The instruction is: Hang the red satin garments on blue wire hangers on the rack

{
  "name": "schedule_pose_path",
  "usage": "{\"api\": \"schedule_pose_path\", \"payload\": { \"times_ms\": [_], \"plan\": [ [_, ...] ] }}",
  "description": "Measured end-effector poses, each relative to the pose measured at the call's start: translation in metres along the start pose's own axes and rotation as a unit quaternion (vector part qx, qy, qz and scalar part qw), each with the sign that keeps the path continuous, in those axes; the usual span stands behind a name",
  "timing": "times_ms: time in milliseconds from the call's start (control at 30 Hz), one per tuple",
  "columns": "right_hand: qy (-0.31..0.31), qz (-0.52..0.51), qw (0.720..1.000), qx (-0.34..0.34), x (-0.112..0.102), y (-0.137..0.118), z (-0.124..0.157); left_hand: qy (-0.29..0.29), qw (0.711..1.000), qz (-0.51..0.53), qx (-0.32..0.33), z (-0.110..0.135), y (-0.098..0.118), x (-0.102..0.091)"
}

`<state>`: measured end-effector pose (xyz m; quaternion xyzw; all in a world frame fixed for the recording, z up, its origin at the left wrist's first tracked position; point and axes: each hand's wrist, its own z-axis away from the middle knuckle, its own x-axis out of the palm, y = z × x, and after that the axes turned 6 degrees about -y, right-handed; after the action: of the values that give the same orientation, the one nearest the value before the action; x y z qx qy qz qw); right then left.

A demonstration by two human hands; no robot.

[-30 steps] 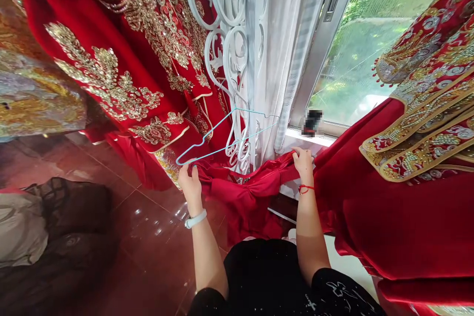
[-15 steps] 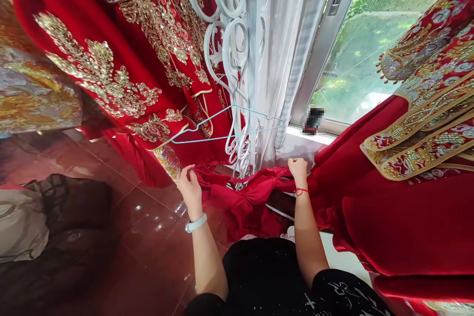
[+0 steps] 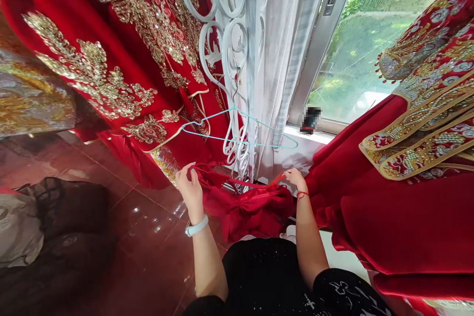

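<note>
A plain red garment (image 3: 252,207) sags between my two hands, low in front of me. My left hand (image 3: 189,188) pinches its left end, fingers closed on the cloth. My right hand (image 3: 294,178) is closed on the garment's thin red strap at the right end. Just above the garment a light blue wire hanger (image 3: 237,128) hangs by its hook from a white ornate metal rack (image 3: 229,59). Neither hand touches the hanger.
Red gowns with gold embroidery (image 3: 122,59) hang at the left, and another embroidered red gown (image 3: 414,158) at the right. A white curtain (image 3: 281,34) and a window (image 3: 366,34) stand behind the rack. Dark bags (image 3: 55,237) lie on the glossy red floor.
Both hands have dropped slightly with the garment, which sags lower. My right hand has shifted from the cloth edge to the thin strap. The hanger has swung to the right and hangs level.
</note>
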<state>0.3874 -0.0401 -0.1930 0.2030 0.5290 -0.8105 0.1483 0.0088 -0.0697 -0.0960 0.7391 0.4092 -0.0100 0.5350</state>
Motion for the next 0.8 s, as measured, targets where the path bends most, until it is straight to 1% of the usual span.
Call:
{"api": "schedule_pose_path", "payload": {
  "times_ms": [67,200,267,367,400,500,600,700,800],
  "plan": [
    [-0.001,-0.079,0.997,-0.019,0.002,-0.003,-0.003,0.000,1.000,0.001,-0.004,-0.001,-0.001,0.000],
    [-0.004,-0.213,0.975,-0.064,-0.002,-0.013,-0.004,0.008,1.000,-0.006,-0.008,-0.005,-0.009,-0.004],
    [0.000,-0.279,0.954,-0.105,-0.009,-0.020,-0.001,0.019,1.000,-0.015,-0.011,-0.008,-0.015,-0.009],
    [0.017,-0.364,0.913,-0.186,-0.021,-0.036,0.006,0.035,0.999,-0.027,-0.017,-0.012,-0.024,-0.015],
    [0.024,-0.375,0.903,-0.208,-0.025,-0.043,0.009,0.039,0.999,-0.029,-0.019,-0.014,-0.027,-0.016],
    [0.053,-0.373,0.890,-0.256,-0.035,-0.067,0.012,0.048,0.998,-0.030,-0.024,-0.017,-0.031,-0.018],
    [0.091,-0.373,0.875,-0.294,-0.049,-0.088,0.010,0.042,0.998,-0.030,-0.021,-0.016,-0.033,-0.019],
    [0.133,-0.357,0.867,-0.320,-0.066,-0.101,0.005,0.038,0.998,-0.040,-0.027,-0.013,-0.037,-0.020],
    [0.154,-0.334,0.866,-0.337,-0.081,-0.108,0.001,0.031,0.998,-0.044,-0.030,-0.008,-0.043,-0.019]
  ]
}}
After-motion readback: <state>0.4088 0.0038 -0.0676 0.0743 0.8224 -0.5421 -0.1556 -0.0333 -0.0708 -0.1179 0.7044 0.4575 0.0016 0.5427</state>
